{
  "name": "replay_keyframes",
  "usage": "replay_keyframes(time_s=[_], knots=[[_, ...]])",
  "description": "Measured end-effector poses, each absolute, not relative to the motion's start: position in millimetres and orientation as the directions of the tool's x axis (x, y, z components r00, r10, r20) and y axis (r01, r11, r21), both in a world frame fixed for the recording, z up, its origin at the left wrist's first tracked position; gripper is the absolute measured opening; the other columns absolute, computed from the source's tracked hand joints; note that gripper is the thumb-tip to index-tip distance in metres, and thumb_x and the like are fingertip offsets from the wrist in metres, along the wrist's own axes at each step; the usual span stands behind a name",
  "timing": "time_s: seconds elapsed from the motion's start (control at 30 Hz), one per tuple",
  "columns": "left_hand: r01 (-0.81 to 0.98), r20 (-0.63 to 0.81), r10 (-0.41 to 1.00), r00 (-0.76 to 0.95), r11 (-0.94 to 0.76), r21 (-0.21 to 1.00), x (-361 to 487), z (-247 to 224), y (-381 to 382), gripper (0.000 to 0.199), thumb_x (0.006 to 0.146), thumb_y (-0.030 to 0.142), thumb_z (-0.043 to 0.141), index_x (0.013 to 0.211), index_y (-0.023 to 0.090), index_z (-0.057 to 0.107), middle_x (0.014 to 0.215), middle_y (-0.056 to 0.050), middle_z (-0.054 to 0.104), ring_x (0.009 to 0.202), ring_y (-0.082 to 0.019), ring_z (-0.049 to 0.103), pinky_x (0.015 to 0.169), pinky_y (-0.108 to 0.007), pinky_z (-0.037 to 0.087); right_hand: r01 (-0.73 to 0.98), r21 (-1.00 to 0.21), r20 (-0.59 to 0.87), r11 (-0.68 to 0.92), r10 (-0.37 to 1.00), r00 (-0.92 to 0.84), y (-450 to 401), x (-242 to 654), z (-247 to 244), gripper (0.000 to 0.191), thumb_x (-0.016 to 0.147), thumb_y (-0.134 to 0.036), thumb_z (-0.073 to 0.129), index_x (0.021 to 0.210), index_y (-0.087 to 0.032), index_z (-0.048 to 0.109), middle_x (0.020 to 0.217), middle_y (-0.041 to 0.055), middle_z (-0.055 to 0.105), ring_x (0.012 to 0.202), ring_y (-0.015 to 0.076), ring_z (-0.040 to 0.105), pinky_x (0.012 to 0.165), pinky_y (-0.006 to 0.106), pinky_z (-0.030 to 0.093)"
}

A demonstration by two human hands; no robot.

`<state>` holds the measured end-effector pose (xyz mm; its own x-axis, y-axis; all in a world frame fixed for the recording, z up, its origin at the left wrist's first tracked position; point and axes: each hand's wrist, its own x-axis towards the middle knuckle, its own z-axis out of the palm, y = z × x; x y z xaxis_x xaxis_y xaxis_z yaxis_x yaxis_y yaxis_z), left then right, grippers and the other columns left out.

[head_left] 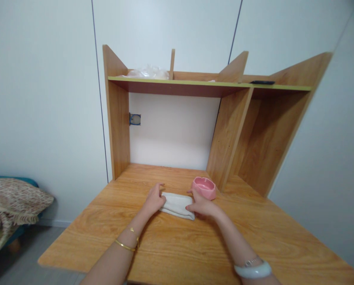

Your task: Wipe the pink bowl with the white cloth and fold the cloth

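In the head view, the folded white cloth [177,205] lies on the wooden surface [171,245], lower centre of the frame, its long axis running left to right, dipping slightly rightward. The left hand [155,199] touches its left end, the right hand [203,205] its right end, neither clearly nearer. Each grip is loosely spread, thumb on fabric; whether either pinches, I cannot tell. A pink faceted bowl [211,193] sits just beyond the right hand.
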<state>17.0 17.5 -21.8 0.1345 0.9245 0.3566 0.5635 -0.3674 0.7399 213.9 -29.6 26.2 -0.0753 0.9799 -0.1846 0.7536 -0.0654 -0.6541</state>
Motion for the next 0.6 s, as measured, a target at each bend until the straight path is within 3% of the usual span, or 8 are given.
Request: replay_keyframes(time_s=[0.1, 0.23, 0.4, 0.5, 0.6], knots=[[0.516, 0.406, 0.903, 0.139, -0.416, 0.749, 19.3, -20.2, 15.4, 0.057, 0.069, 0.009, 0.047, 0.123, 0.015, 0.032, 0.07, 0.003, 0.045, 0.071, -0.013, 0.047, 0.071, -0.025, 0.038, 0.766, -0.643, -0.073, -0.008, 0.996, -0.051, -28.0, 217.8, 22.2, 0.048, 0.06, -0.011, 0.058, 0.103, -0.015, 0.037, 0.063, -0.0075, 0.044, 0.05, 0.007, 0.043, 0.044, 0.018, 0.03], [0.496, 0.457, 0.882, 0.12, -0.452, 0.741, 20.7, -17.8, 12.7, 0.055, 0.075, 0.015, 0.045, 0.127, 0.016, 0.026, 0.068, 0.004, 0.04, 0.068, -0.012, 0.045, 0.069, -0.025, 0.038, 0.84, -0.54, -0.068, -0.05, 0.998, 0.015, -26.1, 242.8, 26.9, 0.047, 0.056, -0.01, 0.061, 0.095, -0.016, 0.038, 0.065, -0.0059, 0.046, 0.059, 0.0103, 0.048, 0.048, 0.019, 0.031], [0.55, 0.45, 0.88, 0.148, -0.452, 0.703, 20.3, -17.7, 12.3, 0.049, 0.075, 0.014, 0.044, 0.123, 0.014, 0.033, 0.067, 0.003, 0.042, 0.07, -0.014, 0.046, 0.07, -0.026, 0.038, 0.902, -0.415, -0.133, -0.117, 0.989, 0.067, -30.1, 285.4, 46.3, 0.058, 0.055, -0.008, 0.06, 0.106, -0.016, 0.033, 0.066, -0.0041, 0.05, 0.058, 0.0121, 0.05, 0.048, 0.02, 0.032], [0.585, 0.438, 0.882, 0.172, -0.449, 0.675, 20.2, -18.2, 12.0, 0.044, 0.075, 0.014, 0.044, 0.119, 0.015, 0.039, 0.07, 0.001, 0.046, 0.073, -0.015, 0.048, 0.072, -0.027, 0.038, 0.956, -0.226, -0.155, -0.189, 0.975, 0.157, -31.6, 300.7, 49.8, 0.051, 0.059, -0.008, 0.056, 0.106, -0.013, 0.035, 0.067, -0.0001, 0.052, 0.06, 0.0148, 0.053, 0.048, 0.022, 0.033], [0.615, 0.431, 0.884, 0.183, -0.445, 0.651, 20.1, -18.3, 12.0, 0.041, 0.076, 0.015, 0.044, 0.116, 0.014, 0.042, 0.073, -0.001, 0.05, 0.076, -0.016, 0.05, 0.075, -0.029, 0.039, 0.974, -0.134, -0.109, -0.181, 0.98, 0.167, -34.1, 303.6, 46.6, 0.043, 0.063, -0.008, 0.054, 0.103, -0.01, 0.04, 0.075, 0.0073, 0.057, 0.069, 0.0191, 0.056, 0.052, 0.024, 0.036]])
